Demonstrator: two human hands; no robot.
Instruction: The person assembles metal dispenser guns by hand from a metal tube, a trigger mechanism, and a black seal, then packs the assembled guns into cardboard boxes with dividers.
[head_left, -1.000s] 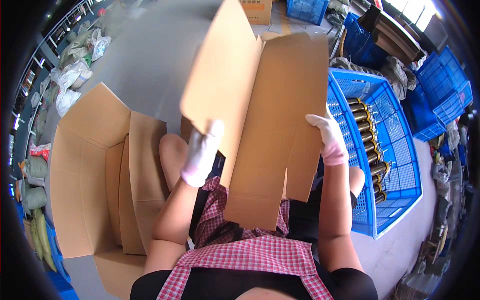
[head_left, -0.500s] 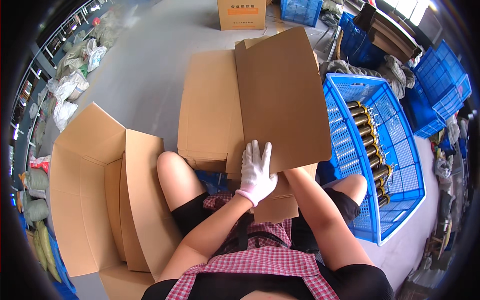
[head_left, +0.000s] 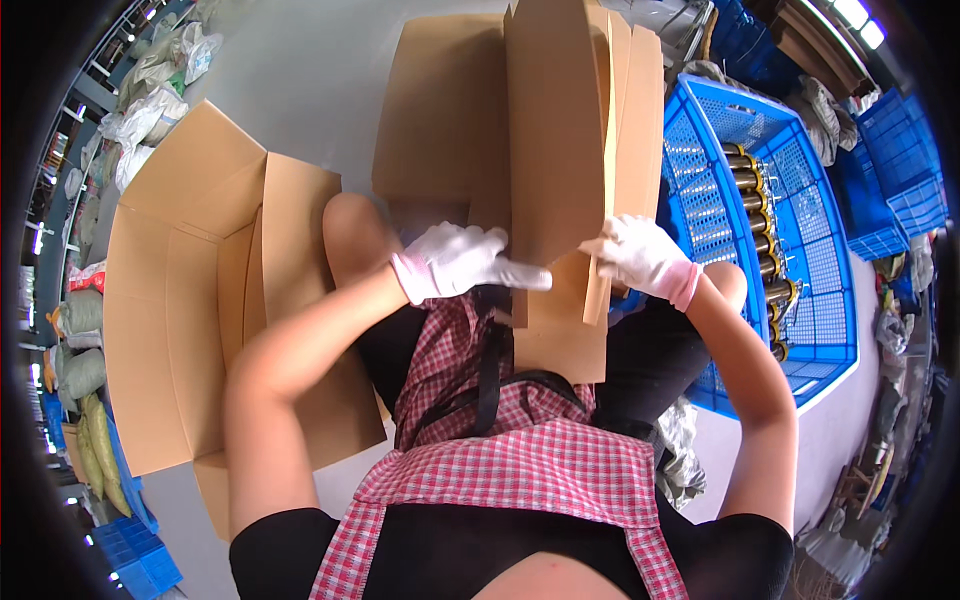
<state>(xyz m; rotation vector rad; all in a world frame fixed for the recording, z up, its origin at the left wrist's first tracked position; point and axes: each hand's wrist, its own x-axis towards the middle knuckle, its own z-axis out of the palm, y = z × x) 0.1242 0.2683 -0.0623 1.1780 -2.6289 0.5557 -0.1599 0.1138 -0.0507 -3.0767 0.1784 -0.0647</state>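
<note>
A brown cardboard box [head_left: 556, 130] with raised flaps stands between my knees, partly folded out. My right hand [head_left: 645, 258], in a white glove, pinches the near edge of the box's upright flap from the right side. My left hand [head_left: 455, 262], gloved too, is at the box's near left, slightly blurred. Its fingers are apart, one stretched toward the right, and nothing shows in them. A wide flap [head_left: 440, 110] spreads to the left of the upright one, and a smaller flap [head_left: 560, 352] hangs toward my lap.
At my left stands an open cardboard box [head_left: 160, 330] with folded cardboard inside. On the right a blue plastic crate [head_left: 815, 370] holds a row of dark cylinders [head_left: 752, 202] with yellow ends. Sacks [head_left: 150, 120] line the left side; more blue crates [head_left: 905, 170] are at the far right.
My right hand has come out from behind the cardboard to its right edge. My left hand has left the flap and moved left and down. The broad flap now stands more upright.
</note>
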